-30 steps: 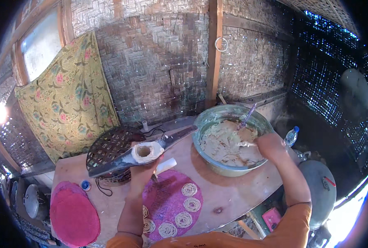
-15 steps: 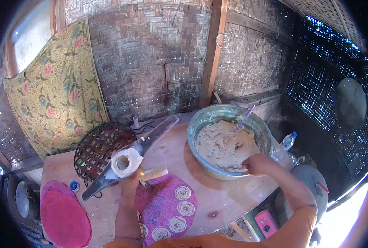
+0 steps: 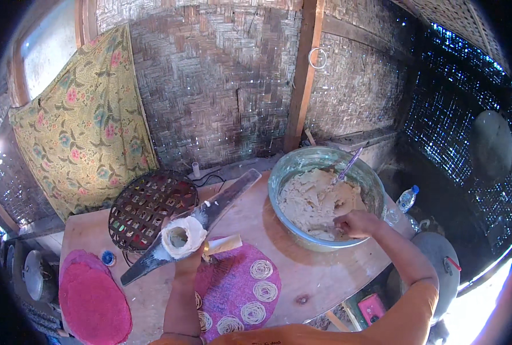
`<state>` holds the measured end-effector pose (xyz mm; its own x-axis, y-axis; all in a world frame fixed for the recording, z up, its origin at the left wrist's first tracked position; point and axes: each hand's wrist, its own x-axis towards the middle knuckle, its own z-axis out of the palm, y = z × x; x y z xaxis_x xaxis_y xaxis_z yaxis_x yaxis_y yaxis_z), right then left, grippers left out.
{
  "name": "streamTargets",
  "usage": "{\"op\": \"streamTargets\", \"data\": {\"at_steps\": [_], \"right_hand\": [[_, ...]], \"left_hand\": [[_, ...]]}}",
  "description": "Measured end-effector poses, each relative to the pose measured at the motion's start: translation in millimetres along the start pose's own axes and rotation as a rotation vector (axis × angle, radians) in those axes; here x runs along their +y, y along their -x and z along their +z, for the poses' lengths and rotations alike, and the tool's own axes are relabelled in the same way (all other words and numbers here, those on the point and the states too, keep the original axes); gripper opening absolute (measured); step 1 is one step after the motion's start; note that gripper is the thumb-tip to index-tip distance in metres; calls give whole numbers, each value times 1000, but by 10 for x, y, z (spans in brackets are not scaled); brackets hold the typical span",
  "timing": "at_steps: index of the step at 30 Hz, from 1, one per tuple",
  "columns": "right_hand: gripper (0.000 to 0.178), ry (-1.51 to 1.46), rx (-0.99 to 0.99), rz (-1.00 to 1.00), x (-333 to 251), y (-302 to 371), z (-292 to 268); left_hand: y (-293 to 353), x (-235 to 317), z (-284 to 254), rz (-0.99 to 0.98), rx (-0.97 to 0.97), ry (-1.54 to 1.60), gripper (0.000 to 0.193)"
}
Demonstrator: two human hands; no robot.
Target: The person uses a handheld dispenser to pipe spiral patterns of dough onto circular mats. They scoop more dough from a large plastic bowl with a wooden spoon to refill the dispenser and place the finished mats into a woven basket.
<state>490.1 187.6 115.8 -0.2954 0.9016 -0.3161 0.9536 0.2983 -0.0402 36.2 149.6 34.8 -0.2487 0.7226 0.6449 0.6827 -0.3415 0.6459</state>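
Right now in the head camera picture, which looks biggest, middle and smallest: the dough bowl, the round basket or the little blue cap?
1. Dough bowl, largest.
2. Round basket, clearly smaller across.
3. Little blue cap, by far the smallest.
All three sit on the table, so nearness hardly changes this.

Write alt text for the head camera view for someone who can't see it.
A person's right hand digs into pale dough in a large metal bowl, while the left hand holds a dough-filled press above coiled noodle rounds on a purple mat.
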Motion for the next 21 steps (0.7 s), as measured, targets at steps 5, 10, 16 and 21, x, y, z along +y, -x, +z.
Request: {"op": "streamTargets", "data": {"at_steps": [5,10,16,21], "right_hand": [[27,-210,-92,33,-30,218,-146],[28,-113,80,-10,15,700,-626],[26,-430,26,-140,-261,1205,-1380],[27,-229,214,-457,-803,1263,-1404]], "left_hand": [[-28,82,-43,146,-153,-255,47],[-358,530,-161,541,-128,-559,36],[-699,1358,-296,490,-302,191,36],[-652,1116,106,635,-385,-104,39]]}}
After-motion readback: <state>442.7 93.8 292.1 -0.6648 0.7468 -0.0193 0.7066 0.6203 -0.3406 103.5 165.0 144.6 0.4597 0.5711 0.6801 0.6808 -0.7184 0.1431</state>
